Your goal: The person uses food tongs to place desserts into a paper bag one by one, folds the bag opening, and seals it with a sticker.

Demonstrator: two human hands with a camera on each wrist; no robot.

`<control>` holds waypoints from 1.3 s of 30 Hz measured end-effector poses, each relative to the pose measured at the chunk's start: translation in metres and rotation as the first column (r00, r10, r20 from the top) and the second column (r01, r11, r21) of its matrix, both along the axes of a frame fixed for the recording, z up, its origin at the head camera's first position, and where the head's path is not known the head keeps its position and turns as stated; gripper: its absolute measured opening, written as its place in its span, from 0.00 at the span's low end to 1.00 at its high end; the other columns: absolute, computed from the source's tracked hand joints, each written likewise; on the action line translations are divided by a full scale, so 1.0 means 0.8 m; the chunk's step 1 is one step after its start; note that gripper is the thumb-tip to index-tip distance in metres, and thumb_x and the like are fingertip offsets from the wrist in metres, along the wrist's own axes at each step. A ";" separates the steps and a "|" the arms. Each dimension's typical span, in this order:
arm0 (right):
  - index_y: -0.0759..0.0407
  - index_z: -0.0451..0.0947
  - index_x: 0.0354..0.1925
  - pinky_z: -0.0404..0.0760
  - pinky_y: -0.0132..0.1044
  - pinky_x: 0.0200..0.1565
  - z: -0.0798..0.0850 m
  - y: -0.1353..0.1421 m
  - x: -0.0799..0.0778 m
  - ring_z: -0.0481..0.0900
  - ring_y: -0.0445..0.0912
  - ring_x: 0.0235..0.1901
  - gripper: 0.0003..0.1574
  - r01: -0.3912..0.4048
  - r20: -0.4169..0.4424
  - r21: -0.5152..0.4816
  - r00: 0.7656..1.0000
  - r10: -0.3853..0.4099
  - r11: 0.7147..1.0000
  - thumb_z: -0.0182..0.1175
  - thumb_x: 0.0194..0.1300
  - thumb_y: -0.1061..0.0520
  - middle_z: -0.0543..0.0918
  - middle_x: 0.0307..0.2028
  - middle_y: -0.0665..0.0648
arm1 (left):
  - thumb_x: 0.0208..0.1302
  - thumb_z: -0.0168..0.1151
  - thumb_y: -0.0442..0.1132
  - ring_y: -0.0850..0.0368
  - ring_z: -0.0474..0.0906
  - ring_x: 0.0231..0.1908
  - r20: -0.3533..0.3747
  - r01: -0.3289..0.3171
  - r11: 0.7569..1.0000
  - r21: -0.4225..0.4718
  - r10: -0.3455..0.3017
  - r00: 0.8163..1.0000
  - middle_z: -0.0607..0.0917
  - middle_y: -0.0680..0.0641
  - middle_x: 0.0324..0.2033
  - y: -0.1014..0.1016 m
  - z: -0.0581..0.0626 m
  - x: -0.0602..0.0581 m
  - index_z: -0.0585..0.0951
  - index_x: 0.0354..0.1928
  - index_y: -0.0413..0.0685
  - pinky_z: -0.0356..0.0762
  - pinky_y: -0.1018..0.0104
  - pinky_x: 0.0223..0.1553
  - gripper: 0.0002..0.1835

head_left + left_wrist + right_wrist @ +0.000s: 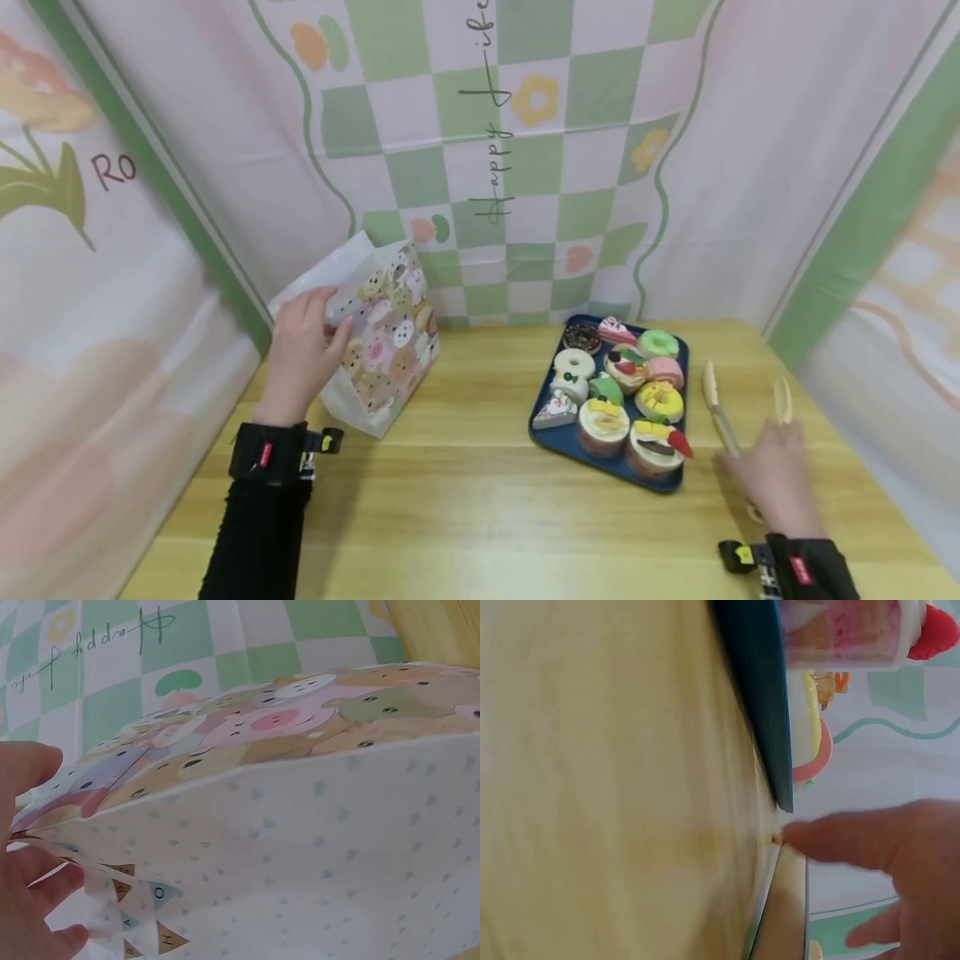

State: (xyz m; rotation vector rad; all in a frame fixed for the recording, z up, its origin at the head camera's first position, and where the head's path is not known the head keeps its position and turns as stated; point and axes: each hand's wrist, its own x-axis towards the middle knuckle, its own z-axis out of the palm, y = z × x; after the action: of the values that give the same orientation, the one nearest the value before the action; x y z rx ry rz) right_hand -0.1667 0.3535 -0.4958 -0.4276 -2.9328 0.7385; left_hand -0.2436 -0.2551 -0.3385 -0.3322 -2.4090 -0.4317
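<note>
At the table's left stands a white paper bag (386, 333) printed with cartoon animals, tilted. My left hand (296, 350) grips its upper edge; in the left wrist view the thumb (37, 763) lies on the printed side and the fingers (56, 889) on the white side. Far right, a pair of tongs (723, 425) with pale tips and metal arms lies spread on the table. Over its handle end hovers or rests my right hand (776, 475), fingers spread; the right wrist view shows a fingertip (799, 834) close to a tong arm (763, 900), contact unclear.
A dark blue tray (551, 437) holds several toy pastries: doughnuts such as a yellow one (660, 402), cake slices and round cakes (603, 427). It sits between the bag and the tongs. Printed curtains (517, 167) enclose the wooden table (465, 500) at the back and sides.
</note>
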 end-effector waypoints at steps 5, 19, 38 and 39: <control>0.85 0.31 0.69 0.75 0.60 0.38 0.005 0.001 0.001 0.65 0.72 0.41 0.76 0.090 0.109 -0.048 0.991 -0.084 0.995 0.73 0.50 0.47 0.51 0.55 0.92 | 0.64 0.65 0.43 0.39 0.67 0.62 -0.035 0.014 0.999 0.041 -0.012 0.999 0.76 0.37 0.60 0.000 -0.007 -0.003 0.75 0.59 0.39 0.58 0.40 0.67 0.25; 0.84 0.54 0.55 0.68 0.52 0.30 -0.019 0.028 -0.014 0.67 0.69 0.35 0.69 0.163 0.049 -0.054 0.986 -0.161 0.985 0.77 0.39 0.35 0.65 0.40 0.82 | 0.59 0.68 0.51 0.40 0.73 0.58 -0.066 0.043 0.998 -0.037 -0.046 0.997 0.85 0.41 0.49 -0.012 -0.005 0.002 0.83 0.46 0.44 0.46 0.31 0.70 0.20; 0.92 0.62 0.51 0.68 0.44 0.28 0.004 0.025 -0.009 0.63 0.66 0.39 0.62 0.202 0.215 -0.122 0.961 -0.173 0.972 0.68 0.50 0.34 0.62 0.43 0.83 | 0.57 0.67 0.52 0.41 0.75 0.46 -0.103 0.057 0.989 -0.135 -0.071 0.992 0.87 0.41 0.39 -0.001 0.000 0.021 0.84 0.36 0.43 0.61 0.37 0.59 0.18; 0.91 0.63 0.51 0.67 0.44 0.29 0.003 0.025 -0.008 0.63 0.66 0.39 0.61 0.204 0.213 -0.123 0.961 -0.175 0.971 0.68 0.51 0.35 0.62 0.42 0.82 | 0.57 0.67 0.52 0.42 0.75 0.47 -0.095 0.057 0.988 -0.144 -0.071 0.993 0.87 0.41 0.40 -0.001 0.000 0.023 0.84 0.37 0.43 0.61 0.37 0.59 0.19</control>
State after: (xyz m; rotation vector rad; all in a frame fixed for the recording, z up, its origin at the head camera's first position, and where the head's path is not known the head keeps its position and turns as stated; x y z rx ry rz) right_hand -0.1729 0.3734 -0.4931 -0.8312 -2.9707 0.9333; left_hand -0.2251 -0.2559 -0.3384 -0.4834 -2.3406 -0.2669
